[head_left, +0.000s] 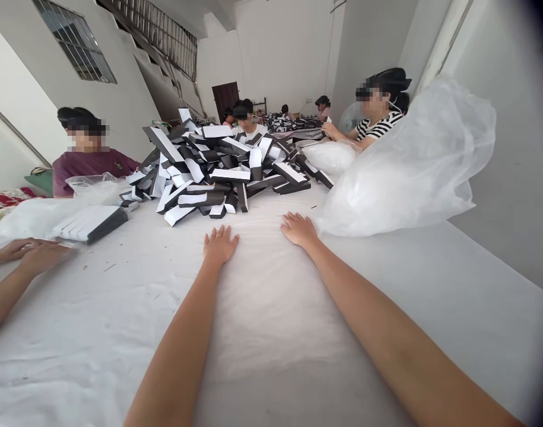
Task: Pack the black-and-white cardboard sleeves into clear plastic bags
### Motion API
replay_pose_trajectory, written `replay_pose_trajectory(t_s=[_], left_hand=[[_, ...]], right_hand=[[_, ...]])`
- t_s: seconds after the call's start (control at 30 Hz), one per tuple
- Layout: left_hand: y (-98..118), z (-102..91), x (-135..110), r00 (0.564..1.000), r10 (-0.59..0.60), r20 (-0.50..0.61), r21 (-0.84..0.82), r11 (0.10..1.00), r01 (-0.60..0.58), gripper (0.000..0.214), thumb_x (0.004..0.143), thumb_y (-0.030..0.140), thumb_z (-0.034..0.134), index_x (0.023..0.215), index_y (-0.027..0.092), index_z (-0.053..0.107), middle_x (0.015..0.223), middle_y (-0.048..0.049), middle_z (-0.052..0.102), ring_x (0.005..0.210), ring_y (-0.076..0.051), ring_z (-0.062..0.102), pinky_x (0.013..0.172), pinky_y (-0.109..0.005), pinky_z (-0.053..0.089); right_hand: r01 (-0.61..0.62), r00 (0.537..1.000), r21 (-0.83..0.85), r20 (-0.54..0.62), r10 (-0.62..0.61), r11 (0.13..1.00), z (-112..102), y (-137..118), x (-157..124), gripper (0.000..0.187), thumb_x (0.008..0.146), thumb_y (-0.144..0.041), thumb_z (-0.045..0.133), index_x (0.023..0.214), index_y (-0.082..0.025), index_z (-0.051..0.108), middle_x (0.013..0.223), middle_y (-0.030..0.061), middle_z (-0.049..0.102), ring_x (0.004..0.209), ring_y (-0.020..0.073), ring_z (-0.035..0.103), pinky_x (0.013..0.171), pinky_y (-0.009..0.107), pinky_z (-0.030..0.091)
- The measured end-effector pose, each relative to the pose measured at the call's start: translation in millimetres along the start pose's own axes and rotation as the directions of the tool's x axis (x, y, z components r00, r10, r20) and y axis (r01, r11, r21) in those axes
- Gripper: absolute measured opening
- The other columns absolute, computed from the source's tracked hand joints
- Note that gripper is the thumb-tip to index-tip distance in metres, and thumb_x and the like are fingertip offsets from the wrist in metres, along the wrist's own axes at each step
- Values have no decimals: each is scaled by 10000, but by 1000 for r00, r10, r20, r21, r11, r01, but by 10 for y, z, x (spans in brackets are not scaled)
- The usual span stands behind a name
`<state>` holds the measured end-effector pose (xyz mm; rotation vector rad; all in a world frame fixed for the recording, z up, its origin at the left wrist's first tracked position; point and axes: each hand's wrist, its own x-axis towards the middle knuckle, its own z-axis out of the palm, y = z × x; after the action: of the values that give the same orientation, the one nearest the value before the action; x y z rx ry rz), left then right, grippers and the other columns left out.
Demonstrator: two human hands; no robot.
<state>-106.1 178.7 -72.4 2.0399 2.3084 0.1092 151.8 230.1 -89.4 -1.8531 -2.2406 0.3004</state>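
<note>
My left hand (221,244) lies palm down on the white-covered table (271,296), fingers spread, holding nothing. To its right, my right hand (299,229) also rests flat with its fingers apart. Just beyond both hands rises a big heap of black and white folded card pieces (230,175), which neither hand appears to touch. A large clear plastic bag (400,172) with whitish contents stands close to the right of my right hand.
At the left edge, another person's hands (35,256) rest near a stack of black and white card pieces (93,224) and plastic bags. Co-workers sit around the table, one in a maroon shirt (91,169), one in a striped shirt (373,130). A smaller bag (331,156) lies behind the large one.
</note>
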Motion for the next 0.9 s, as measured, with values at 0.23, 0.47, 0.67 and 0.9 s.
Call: replay_pose_trajectory(t_s=[0.23,0.47,0.67,0.9], left_hand=[[114,-26,147,973,24,-228,-159,985,-62,710,879,408,483,1493,109,291,1601,-128,181,1485,-317,53,1189,-470,160],[500,-244,946,913,-280,-296,-528,845,88,973,686,506,734,1483,195,270,1528,-186,260,1403,-412,233,1118,-539,251],[540,-82,1318,901,-315,-299,-499,856,134,828,672,435,762,1394,210,425,1477,-202,320,1411,-418,162,1087,-538,293],[545,-94,1264,832,-362,-420,-586,808,56,604,701,229,697,1274,127,533,1319,-183,484,1273,-375,403,1052,-501,353]], right_hand=[[-6,1000,23,-26,6,1000,-23,-42,-20,556,981,-361,233,1499,-190,340,1597,29,230,1469,250,166,1180,478,95],[40,995,86,-97,-31,995,-30,-36,-20,524,966,-334,306,1448,-172,433,1565,66,315,1444,298,227,1165,510,130],[64,977,141,-209,-34,988,4,-36,47,485,933,-349,363,1347,-169,542,1496,89,427,1387,327,300,1141,536,166],[62,980,169,-195,-29,984,-20,-26,59,466,935,-336,353,1319,-175,561,1481,70,444,1373,308,296,1152,505,151]])
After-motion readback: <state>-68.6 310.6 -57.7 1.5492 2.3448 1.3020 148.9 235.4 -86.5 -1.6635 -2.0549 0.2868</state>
